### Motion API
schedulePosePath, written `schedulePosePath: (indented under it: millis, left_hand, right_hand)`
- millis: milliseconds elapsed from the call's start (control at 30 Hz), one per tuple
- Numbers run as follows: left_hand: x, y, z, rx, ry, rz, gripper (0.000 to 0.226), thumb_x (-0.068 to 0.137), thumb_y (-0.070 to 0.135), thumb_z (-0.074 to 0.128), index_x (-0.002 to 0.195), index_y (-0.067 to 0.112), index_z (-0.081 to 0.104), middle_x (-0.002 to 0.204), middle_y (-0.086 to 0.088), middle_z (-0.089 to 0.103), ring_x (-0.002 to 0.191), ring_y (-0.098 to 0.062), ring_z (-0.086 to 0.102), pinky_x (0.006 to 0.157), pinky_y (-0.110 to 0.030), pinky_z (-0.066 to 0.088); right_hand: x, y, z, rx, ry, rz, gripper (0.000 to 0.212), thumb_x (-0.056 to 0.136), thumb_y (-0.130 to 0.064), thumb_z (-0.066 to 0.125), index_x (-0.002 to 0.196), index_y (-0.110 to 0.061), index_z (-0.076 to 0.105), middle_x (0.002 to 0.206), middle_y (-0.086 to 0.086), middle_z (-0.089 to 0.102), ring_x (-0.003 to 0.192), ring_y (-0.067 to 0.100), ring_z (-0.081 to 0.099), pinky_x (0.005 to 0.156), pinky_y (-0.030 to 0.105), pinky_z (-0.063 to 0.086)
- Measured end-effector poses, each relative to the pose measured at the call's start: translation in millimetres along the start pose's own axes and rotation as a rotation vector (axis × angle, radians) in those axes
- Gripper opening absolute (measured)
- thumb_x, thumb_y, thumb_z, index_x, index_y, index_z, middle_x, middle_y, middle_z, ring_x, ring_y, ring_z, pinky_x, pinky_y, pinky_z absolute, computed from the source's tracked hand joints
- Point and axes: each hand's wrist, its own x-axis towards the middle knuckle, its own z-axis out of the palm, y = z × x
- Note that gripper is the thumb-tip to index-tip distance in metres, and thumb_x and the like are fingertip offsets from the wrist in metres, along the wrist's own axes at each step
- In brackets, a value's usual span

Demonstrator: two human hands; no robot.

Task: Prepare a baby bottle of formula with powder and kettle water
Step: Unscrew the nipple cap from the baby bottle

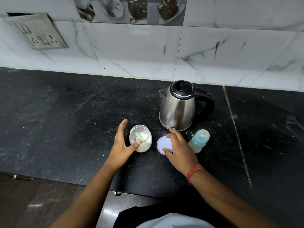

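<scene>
An uncapped clear jar of white powder (144, 142) stands on the black counter (65, 120), with a small teal scoop (137, 135) inside it. My left hand (120, 145) is beside the jar's left, fingers straight and thumb touching its near wall. Just right of the jar the white round lid (162, 143) lies flat on the counter. My right hand (180, 148) holds it, thumb on the near rim and fingers on the far rim. A baby bottle (199, 140) with a teal collar and clear cap stands right of that hand. Behind it sits the steel kettle (177, 107), lid closed.
The kettle's black handle (209, 102) points right and its spout left. A tiled wall (148, 50) runs behind the counter, with a socket plate (39, 32) at upper left. The counter's front edge (82, 183) lies close to my body.
</scene>
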Motion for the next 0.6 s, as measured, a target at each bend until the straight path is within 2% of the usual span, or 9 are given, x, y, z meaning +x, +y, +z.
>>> schedulePosePath:
  millis: [67,167,267,367,467,600]
  left_hand:
    - [3,14,-2,0.058,0.034,0.090,0.096,0.081,0.069,0.066,0.159,0.037,0.019,0.168,0.013,0.023,0.155,-0.004,0.020,0.129,-0.044,0.020]
    - [8,40,2,0.172,0.033,0.253,0.094,0.085,0.056,0.065,0.162,0.020,0.024,0.168,0.008,0.026,0.157,-0.012,0.021,0.127,-0.047,0.022]
    - [9,62,16,0.222,-0.017,0.371,0.091,0.087,0.050,0.067,0.161,0.015,0.027,0.169,0.014,0.024,0.158,-0.013,0.019,0.128,-0.048,0.020]
    - [8,76,36,0.215,-0.089,0.419,0.088,0.089,0.042,0.073,0.161,0.015,0.028,0.168,0.012,0.026,0.157,-0.012,0.021,0.128,-0.043,0.022]
    - [3,79,59,0.185,-0.196,0.393,0.086,0.090,0.037,0.074,0.161,0.021,0.027,0.166,0.012,0.031,0.154,-0.008,0.028,0.126,-0.033,0.025]
    - [-4,77,86,0.152,-0.301,0.315,0.081,0.089,0.042,0.071,0.158,0.036,0.029,0.160,0.019,0.038,0.150,-0.004,0.034,0.123,-0.037,0.032]
  right_hand:
    - [-3,-5,-11,0.021,0.055,-0.045,0.042,0.087,-0.017,0.074,0.125,-0.012,0.057,0.154,0.000,0.042,0.138,0.017,0.047,0.109,0.025,0.041]
    - [-6,-10,-33,0.053,0.165,-0.102,0.040,0.084,-0.012,0.075,0.121,-0.011,0.062,0.146,0.000,0.052,0.131,0.015,0.052,0.110,0.016,0.034]
    - [-9,-5,-61,0.030,0.322,-0.140,0.035,0.084,-0.010,0.076,0.116,-0.009,0.064,0.137,0.005,0.058,0.128,0.019,0.053,0.111,0.026,0.038]
    - [-12,12,-85,-0.050,0.404,-0.117,0.034,0.084,-0.011,0.078,0.114,-0.006,0.064,0.131,0.009,0.060,0.124,0.025,0.053,0.111,0.027,0.035]
    - [-16,34,-97,-0.097,0.304,-0.021,0.045,0.085,-0.022,0.078,0.125,-0.011,0.060,0.138,0.007,0.054,0.127,0.024,0.049,0.109,0.034,0.040]
    - [-18,56,-95,-0.083,0.081,0.089,0.062,0.085,-0.030,0.077,0.141,-0.019,0.052,0.142,-0.001,0.050,0.126,0.021,0.052,0.106,0.037,0.047]
